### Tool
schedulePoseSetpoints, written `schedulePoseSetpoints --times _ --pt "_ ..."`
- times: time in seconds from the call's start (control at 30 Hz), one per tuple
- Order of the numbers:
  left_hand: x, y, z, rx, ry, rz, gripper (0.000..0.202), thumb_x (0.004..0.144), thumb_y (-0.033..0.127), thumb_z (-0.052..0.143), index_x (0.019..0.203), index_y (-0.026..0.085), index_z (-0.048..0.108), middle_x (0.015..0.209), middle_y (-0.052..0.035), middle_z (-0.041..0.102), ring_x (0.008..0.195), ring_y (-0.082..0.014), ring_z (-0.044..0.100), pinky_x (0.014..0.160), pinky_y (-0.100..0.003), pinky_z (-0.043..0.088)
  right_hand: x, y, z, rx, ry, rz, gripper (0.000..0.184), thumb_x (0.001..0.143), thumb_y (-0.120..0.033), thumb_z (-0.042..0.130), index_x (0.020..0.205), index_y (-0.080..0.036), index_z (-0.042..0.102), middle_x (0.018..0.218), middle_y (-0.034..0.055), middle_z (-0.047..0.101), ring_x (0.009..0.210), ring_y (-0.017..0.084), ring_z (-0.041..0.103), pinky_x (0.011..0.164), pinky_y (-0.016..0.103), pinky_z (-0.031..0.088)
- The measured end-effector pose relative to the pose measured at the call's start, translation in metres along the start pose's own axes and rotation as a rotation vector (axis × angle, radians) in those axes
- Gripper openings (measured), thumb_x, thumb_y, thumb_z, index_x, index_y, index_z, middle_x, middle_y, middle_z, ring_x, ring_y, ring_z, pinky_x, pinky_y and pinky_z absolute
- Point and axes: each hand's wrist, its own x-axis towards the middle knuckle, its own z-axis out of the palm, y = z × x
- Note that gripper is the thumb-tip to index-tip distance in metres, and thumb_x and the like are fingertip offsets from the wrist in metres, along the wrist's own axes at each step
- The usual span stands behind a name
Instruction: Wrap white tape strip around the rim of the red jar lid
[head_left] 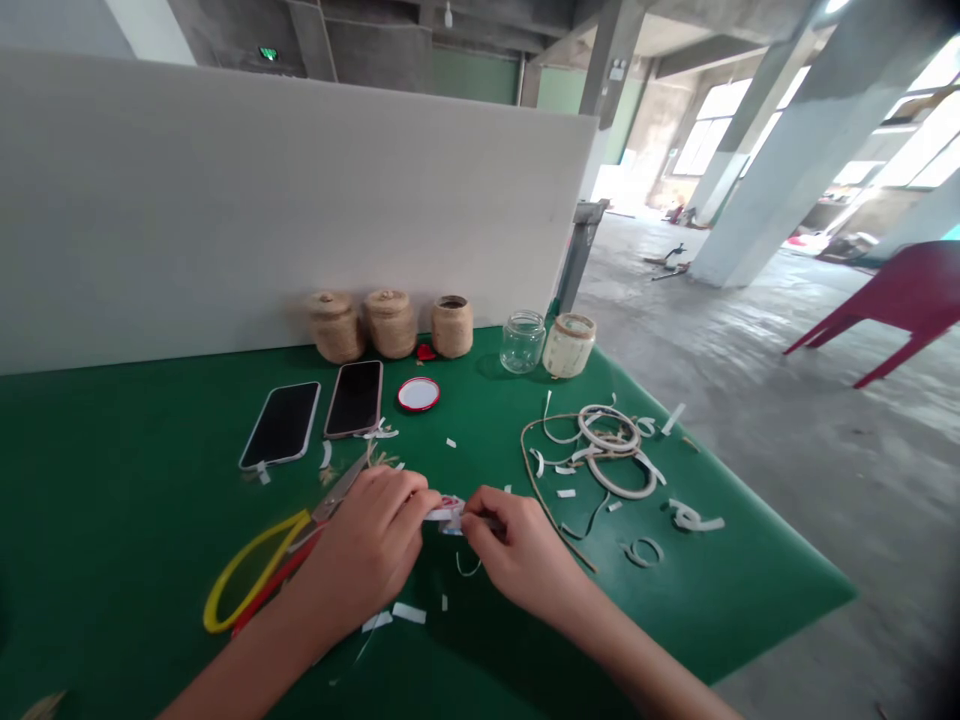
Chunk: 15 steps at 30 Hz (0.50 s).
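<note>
My left hand (381, 535) and my right hand (516, 545) are close together above the green table (150, 520). Between their fingertips is a small white piece with pinkish-red marks (450, 503); its kind is unclear. Both hands are closed on it in a pinch, and the fingers partly cover it. Scissors with yellow and red handles (259, 572) lie beside and partly behind my left hand. Thin white scraps (409, 613) are scattered below the hands.
Two phones (281, 425) and a red-rimmed lid (418, 394) lie farther back. Behind them stand twine-wrapped jars (452, 327), a clear glass jar (523, 343) and a whitish jar (570, 347). Rings and cord (622, 475) lie right. A white panel (300, 200) borders the back.
</note>
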Motion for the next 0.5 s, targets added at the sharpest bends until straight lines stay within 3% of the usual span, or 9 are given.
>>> schedulePoseSetpoints --times 0.1,0.33,0.5 --pt "-0.001 -0.001 0.003 0.031 0.040 0.039 0.026 0.084 0.002 0.037 0.098 0.013 0.056 0.091 -0.0083 0.052 0.087 -0.0202 0.048 0.082 -0.042 0.041 0.002 0.001 -0.001 0.032 -0.035 0.025 0.021 0.083 -0.025 0.045 0.067 -0.017 0.056 0.056 -0.0042 0.046 0.052 0.007 0.037 0.047 0.020 0.024" --pt "0.002 -0.002 0.002 0.266 0.136 0.198 0.028 0.085 0.002 0.037 0.099 0.013 0.059 0.089 -0.0083 0.058 0.087 -0.0201 0.054 0.085 -0.043 0.044 0.014 0.002 -0.012 0.245 -0.228 0.172 0.016 0.077 -0.018 0.045 0.066 -0.016 0.056 0.056 -0.0020 0.057 0.050 0.008 0.045 0.050 0.019 0.031" --pt "0.001 -0.004 0.001 0.318 0.153 0.231 0.030 0.084 0.001 0.038 0.105 0.012 0.057 0.092 -0.0091 0.060 0.086 -0.0205 0.056 0.082 -0.042 0.043 0.022 0.006 -0.015 0.408 -0.300 0.274 0.022 0.084 -0.029 0.048 0.068 -0.015 0.055 0.050 -0.0033 0.052 0.044 0.006 0.038 0.046 0.020 0.027"
